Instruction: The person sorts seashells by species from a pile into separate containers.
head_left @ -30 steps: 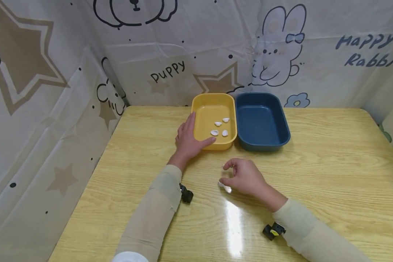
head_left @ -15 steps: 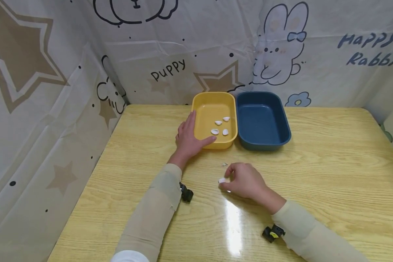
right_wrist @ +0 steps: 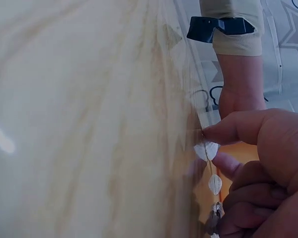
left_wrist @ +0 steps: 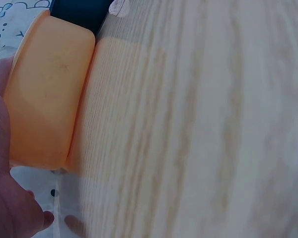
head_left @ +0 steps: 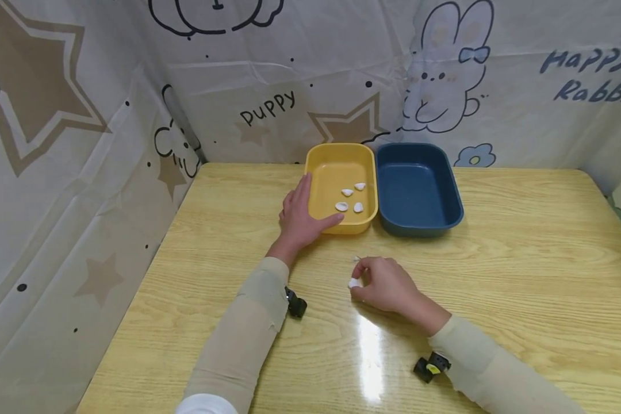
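My left hand (head_left: 299,221) rests on the near left corner of a yellow bin (head_left: 341,167), fingers spread along its outer side and thumb over the front rim. Several white seashells (head_left: 341,206) lie inside that bin. On the table in front, my right hand (head_left: 390,284) pinches a white seashell (right_wrist: 207,150) between thumb and index finger. The right wrist view has another white shell (right_wrist: 215,184) just beyond it. Partly hidden by the index finger, a small whitish piece (head_left: 356,259) lies farther back in the head view.
A dark blue bin (head_left: 416,190) stands against the right side of the yellow one, with no shells visible in it. Both are at the back edge of the wooden table (head_left: 522,259), before a printed cloth (head_left: 259,75).
The right thumb and index finger have come together on the seashell, from apart a second ago. My left hand has stayed at the yellow bin.
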Demonstrator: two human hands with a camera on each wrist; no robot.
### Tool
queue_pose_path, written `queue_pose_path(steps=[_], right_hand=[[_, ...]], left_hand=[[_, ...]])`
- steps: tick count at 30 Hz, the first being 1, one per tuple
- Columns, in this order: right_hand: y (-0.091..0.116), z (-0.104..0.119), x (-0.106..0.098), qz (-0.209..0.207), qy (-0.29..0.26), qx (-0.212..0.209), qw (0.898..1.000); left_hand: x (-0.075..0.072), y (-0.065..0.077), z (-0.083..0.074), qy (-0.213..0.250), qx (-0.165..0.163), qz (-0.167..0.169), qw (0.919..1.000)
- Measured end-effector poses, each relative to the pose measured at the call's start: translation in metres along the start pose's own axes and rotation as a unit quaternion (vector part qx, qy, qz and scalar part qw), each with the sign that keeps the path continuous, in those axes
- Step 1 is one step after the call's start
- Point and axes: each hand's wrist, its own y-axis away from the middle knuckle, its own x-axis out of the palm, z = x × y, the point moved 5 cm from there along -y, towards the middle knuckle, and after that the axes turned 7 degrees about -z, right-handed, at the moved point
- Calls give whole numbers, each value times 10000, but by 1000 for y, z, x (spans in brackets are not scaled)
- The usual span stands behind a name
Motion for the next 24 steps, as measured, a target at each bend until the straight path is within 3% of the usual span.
queue_pose_path(steps=[7,16,24], right_hand=[[-1,0,2,218,-579,-375,9974],[0,-1,2,63,-248,-68,9996],[-1,0,3,80,-410,-32,9991]], left_hand=[[0,0,-1,14,28,-1,10000],[-1,0,0,14,15,5,10000],[-1,0,-2,-18,33,13,10000]])
